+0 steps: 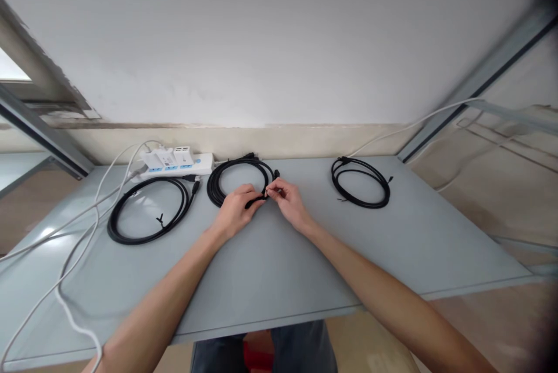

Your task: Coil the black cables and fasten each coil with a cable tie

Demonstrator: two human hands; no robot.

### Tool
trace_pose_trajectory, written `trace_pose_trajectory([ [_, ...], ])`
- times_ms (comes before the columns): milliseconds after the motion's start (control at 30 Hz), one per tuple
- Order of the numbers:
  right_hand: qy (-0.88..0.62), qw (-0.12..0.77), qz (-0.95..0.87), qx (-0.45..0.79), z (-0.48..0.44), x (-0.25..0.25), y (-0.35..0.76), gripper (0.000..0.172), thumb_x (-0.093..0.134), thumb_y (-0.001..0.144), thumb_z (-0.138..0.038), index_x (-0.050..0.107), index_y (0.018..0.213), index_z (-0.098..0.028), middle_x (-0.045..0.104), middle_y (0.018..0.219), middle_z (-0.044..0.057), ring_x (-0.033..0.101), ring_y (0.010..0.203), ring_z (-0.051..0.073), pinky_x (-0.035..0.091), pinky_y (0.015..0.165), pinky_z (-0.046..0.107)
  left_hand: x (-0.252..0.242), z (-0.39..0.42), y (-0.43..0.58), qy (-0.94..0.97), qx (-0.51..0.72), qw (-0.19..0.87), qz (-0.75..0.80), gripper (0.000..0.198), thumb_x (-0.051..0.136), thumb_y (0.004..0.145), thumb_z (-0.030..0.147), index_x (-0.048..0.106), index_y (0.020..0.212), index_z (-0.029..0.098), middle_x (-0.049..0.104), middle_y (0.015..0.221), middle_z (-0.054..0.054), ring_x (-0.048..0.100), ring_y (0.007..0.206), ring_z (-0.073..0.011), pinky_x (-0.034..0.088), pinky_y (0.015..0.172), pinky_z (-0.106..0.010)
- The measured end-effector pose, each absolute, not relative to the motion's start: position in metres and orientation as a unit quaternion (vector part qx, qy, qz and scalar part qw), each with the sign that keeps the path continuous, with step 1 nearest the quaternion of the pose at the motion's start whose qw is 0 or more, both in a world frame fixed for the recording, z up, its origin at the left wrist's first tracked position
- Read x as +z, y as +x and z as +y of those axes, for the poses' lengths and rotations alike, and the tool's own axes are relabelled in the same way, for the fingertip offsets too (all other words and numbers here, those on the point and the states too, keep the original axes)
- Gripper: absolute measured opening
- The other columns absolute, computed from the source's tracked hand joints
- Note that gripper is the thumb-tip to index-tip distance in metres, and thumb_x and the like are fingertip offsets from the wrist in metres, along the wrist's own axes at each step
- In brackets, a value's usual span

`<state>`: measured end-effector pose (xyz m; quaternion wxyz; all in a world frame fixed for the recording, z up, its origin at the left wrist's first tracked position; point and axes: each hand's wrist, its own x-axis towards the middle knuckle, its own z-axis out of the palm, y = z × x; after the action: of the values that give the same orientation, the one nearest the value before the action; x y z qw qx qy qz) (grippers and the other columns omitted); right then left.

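A coiled black cable (215,185) lies on the grey table just beyond my hands, in the middle. My left hand (239,207) is closed on the near right side of this coil, with a black piece of it between thumb and fingers. My right hand (288,201) is beside it, fingertips pinched close to the left fingertips at the coil's right edge. What the right fingertips hold is too small to make out. A black connector shows just above the right fingers.
Another black cable coil (114,223) lies to the left, and a smaller one (382,204) to the right. A white power strip (207,162) with plugged-in adapters stands at the back left. White cords (89,239) run over the table's left side. Metal posts flank the table (270,280).
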<state>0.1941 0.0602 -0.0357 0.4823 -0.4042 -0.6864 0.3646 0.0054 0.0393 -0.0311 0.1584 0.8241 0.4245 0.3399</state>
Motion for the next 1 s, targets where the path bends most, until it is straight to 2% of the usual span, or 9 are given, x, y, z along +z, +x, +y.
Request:
trace_pose_trajectory([
  [500,-0.410,0.468,-0.687,0.375,0.059,-0.035,0.195,0.018,0.061,0.090,-0.036,0.065,0.081,-0.021,0.067,0.085,0.002,0.060,0.079,0.017,0.049,0.076,0.031,-0.031,0.039,0.005,0.831,0.326,0.143,0.428,0.024,0.055,0.101,0.034,0.074,0.106,0.020,0.062,0.088,-0.005,0.060,0.089,-0.0206,0.048,0.080,-0.032],
  [800,-0.413,0.465,-0.663,0.417,0.053,-0.028,0.199,0.023,0.066,0.090,-0.044,0.071,0.087,-0.021,0.070,0.087,0.003,0.062,0.080,0.017,0.051,0.077,0.031,-0.031,0.039,0.005,0.830,0.331,0.141,0.427,0.023,0.055,0.100,0.034,0.074,0.104,0.021,0.064,0.091,-0.006,0.061,0.090,-0.0210,0.050,0.082,-0.033],
  [1000,-0.407,0.472,-0.646,0.441,0.052,-0.025,0.200,0.024,0.076,0.082,-0.044,0.072,0.085,-0.021,0.071,0.082,0.003,0.063,0.078,0.017,0.052,0.078,0.033,-0.027,0.038,0.005,0.829,0.328,0.141,0.430,0.025,0.054,0.101,0.036,0.073,0.097,0.020,0.062,0.087,-0.005,0.059,0.088,-0.0204,0.048,0.080,-0.033],
])
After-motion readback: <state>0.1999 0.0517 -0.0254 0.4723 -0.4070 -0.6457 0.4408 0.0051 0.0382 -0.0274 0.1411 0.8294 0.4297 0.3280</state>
